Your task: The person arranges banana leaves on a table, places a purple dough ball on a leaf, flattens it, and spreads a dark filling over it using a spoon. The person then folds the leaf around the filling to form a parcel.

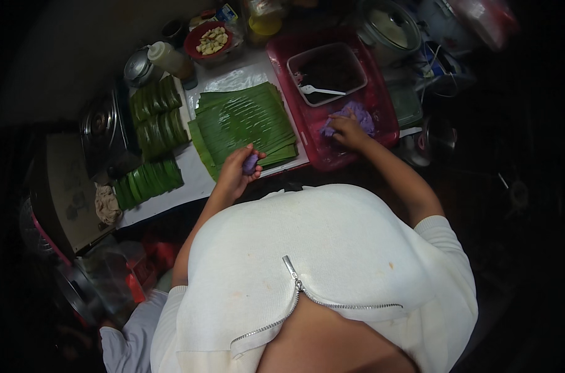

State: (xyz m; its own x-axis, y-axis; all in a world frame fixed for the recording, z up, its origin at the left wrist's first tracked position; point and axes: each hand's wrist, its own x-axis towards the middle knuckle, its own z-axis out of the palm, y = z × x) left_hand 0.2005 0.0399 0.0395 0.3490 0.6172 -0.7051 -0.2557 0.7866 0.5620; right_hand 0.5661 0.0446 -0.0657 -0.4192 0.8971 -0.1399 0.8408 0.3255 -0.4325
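My left hand (pixel 232 174) is closed around a small lump of purple dough (pixel 250 164), just over the near edge of a stack of green banana leaves (pixel 239 121). The top leaf looks shiny and wet. To the right, my right hand (pixel 349 132) has its fingers bent into a larger purple dough mass (pixel 364 118), gripping part of it. That mass lies at the near right of a red plastic tray (pixel 316 152). Behind it in the tray is a clear container (pixel 293 62) of dark filling, with a white plastic spoon (pixel 323 91) resting in it.
Folded leaf parcels (pixel 161 133) lie in rows at the left, beside a gas stove (pixel 99 121) and a crumpled cloth (pixel 107 204). A squeeze bottle (pixel 164 56) and a red bowl (pixel 195 43) of pale chunks stand behind. Another person's sleeve (pixel 130 336) shows at lower left.
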